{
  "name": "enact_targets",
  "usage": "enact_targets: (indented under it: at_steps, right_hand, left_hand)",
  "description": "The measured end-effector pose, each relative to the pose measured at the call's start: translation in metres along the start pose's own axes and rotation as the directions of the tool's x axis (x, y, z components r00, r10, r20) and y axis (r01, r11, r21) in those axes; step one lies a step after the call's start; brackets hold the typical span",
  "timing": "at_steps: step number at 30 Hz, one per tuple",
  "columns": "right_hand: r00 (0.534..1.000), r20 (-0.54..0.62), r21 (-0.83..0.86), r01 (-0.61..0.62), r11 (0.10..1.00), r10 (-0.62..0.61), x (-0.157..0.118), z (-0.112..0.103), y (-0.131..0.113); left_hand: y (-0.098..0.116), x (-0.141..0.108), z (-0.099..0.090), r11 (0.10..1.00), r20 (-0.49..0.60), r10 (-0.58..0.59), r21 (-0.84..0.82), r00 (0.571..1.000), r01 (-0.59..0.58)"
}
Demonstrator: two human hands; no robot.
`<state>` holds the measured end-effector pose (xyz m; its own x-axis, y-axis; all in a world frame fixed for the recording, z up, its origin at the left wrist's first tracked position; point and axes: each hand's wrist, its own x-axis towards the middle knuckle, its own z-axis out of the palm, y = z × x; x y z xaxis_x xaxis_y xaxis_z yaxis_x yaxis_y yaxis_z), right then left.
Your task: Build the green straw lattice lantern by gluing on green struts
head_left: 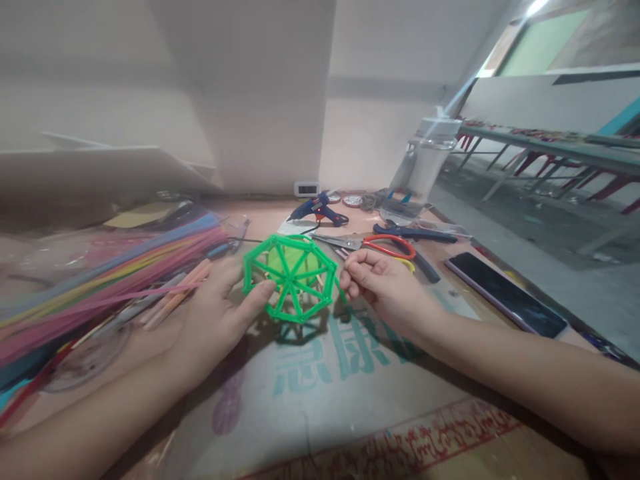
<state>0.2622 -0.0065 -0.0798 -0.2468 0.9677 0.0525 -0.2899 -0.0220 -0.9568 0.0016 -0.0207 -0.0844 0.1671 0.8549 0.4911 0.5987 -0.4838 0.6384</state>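
Observation:
In the middle of the head view is a green wheel-shaped frame (pixel 289 277) with a rim of straight segments and spokes meeting at a hub. A yellow-green disc shows behind its spokes. My left hand (pixel 233 293) grips the frame's left side, the thumb over the lower left rim and the other fingers hidden behind. Just right of the rim, my right hand (pixel 373 280) is closed in a pinch. A thin green strip (pixel 341 290) runs down beside its fingertips; whether the fingers hold it is unclear.
Colored pipe cleaners (pixel 125 277) are heaped at left. Behind the frame lie a blue glue gun (pixel 319 211), red-handled scissors (pixel 389 245) and blue-handled pliers (pixel 415 233). A water bottle (pixel 423 170) stands at back right, and a phone (pixel 505 293) lies at right.

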Motion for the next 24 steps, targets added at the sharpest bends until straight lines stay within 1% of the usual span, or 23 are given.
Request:
enact_targets:
  at_steps: [4,9,14,17,24]
  right_hand:
    - [1.000,-0.004,-0.114,-0.016,0.993,0.016,-0.001,0.002,0.002]
    - [1.000,0.021,-0.219,0.007,0.976,-0.003,-0.006,0.003,0.004]
    - [0.996,0.056,-0.286,-0.056,0.956,0.076,-0.012,0.009,-0.001]
    - [0.990,0.086,-0.279,-0.087,0.956,0.115,-0.014,0.011,-0.003]
    - [0.978,0.171,-0.206,-0.083,0.975,0.119,-0.012,0.009,0.003]
  left_hand:
    - [0.000,0.001,0.001,1.000,-0.001,0.006,0.012,1.000,-0.006]
    - [-0.001,0.000,0.000,0.998,-0.008,0.057,0.041,0.998,-0.057]
    - [0.000,0.000,0.000,0.988,-0.001,0.117,0.102,0.993,-0.116]
    - [0.001,0.000,0.001,0.980,-0.003,0.164,0.119,0.986,-0.163]
    - [-0.001,0.001,0.001,0.960,-0.003,0.237,0.153,0.972,-0.234]
